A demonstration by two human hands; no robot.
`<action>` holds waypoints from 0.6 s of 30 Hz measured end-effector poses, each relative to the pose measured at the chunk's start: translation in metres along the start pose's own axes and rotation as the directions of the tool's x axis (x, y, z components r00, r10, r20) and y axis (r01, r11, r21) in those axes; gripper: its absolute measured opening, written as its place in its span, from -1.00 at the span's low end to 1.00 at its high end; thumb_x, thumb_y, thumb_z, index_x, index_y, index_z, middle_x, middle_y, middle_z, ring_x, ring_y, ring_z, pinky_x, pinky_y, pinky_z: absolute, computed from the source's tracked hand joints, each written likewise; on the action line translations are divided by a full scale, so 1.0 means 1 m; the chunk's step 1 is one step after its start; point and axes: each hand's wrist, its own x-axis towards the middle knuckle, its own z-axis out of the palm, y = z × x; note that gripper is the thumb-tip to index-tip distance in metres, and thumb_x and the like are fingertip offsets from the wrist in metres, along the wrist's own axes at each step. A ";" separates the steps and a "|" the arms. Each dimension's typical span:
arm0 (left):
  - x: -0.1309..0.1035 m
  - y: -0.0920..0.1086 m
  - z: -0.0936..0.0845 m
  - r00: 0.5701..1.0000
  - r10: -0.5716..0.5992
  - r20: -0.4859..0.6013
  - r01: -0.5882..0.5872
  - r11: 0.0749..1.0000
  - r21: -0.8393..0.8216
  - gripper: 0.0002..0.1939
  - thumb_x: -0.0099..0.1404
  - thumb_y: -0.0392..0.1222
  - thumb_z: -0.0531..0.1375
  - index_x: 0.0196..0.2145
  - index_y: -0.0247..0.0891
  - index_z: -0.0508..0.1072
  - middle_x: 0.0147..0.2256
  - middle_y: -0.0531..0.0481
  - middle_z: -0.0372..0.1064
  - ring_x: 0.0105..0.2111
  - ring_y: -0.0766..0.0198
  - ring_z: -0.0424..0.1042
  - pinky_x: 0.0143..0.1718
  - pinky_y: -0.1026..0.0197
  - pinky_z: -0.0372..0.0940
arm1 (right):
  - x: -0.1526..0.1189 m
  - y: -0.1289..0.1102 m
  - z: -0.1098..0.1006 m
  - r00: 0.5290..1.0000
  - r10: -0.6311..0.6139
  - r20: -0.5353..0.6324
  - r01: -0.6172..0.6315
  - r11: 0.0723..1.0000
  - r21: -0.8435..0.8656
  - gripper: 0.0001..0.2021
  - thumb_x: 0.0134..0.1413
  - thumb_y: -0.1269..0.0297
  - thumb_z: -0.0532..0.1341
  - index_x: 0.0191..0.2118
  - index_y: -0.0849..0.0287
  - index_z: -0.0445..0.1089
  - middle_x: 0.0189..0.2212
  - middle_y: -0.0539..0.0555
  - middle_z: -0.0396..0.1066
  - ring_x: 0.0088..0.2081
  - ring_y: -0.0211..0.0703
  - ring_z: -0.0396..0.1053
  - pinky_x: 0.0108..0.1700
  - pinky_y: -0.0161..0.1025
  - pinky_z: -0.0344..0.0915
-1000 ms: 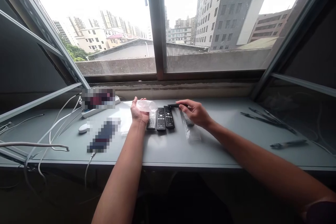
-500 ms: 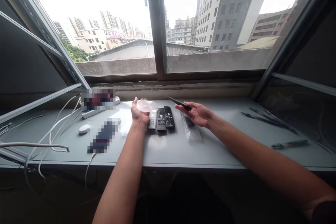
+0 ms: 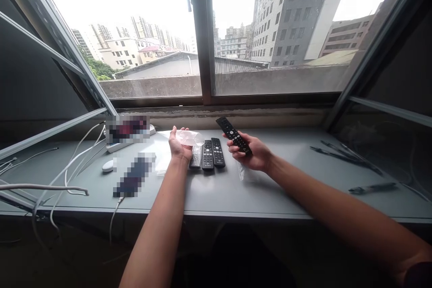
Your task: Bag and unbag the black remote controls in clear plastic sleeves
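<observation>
Grey table (image 3: 216, 195) across the lower middle, wide window (image 3: 204, 54) above, left hand (image 3: 177, 148) curled holding translucent plastic (image 3: 189, 137), right hand (image 3: 255, 151) wrapped round a raised black remote (image 3: 232, 133)

Three unwrapped black plastic remote controls (image 3: 232, 134) appear with one film-wrapped dark slab (image 3: 195, 159), one rounded white gadget (image 3: 108, 166) and at least three slim dark pens (image 3: 367, 188).

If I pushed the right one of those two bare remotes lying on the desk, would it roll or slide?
The right remote would probably slide rather than roll, since it lies flat on a smooth desk. Its straight, slab-like body will likely stay stiff. Pushed leftward, it may bump the left remote, close beside it.
</observation>
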 end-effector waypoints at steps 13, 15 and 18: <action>0.003 0.000 -0.001 1.000 -0.007 0.005 0.007 1.000 -0.009 -0.72 0.50 0.02 0.27 -0.10 -0.29 0.50 -0.26 -0.09 0.54 -0.42 0.24 0.55 -0.39 0.21 0.47 | 0.001 -0.001 -0.006 1.000 -0.006 -0.002 0.005 1.000 -0.019 -0.68 0.56 0.15 0.05 0.11 0.22 0.44 -0.34 0.07 0.46 -0.54 -0.27 0.30 -0.69 -0.45 0.30; 0.002 0.000 -0.001 1.000 -0.005 0.005 0.005 1.000 0.001 -0.71 0.51 0.02 0.26 -0.11 -0.30 0.49 -0.26 -0.09 0.53 -0.42 0.25 0.55 -0.39 0.21 0.46 | 0.002 0.000 -0.004 0.998 -0.034 -0.044 0.033 0.999 -0.020 -0.69 0.54 0.16 0.12 0.10 0.25 0.47 -0.33 0.07 0.48 -0.48 -0.27 0.39 -0.54 -0.42 0.46; 0.001 0.001 -0.001 1.000 -0.006 0.006 0.006 1.000 0.010 -0.69 0.51 0.02 0.24 -0.13 -0.32 0.49 -0.26 -0.10 0.53 -0.43 0.24 0.55 -0.41 0.21 0.46 | 0.003 0.004 -0.005 0.988 -0.108 -0.114 0.093 0.987 -0.130 -0.78 0.41 0.31 0.27 0.09 0.20 0.50 -0.12 0.14 0.60 -0.26 -0.21 0.57 -0.16 -0.29 0.63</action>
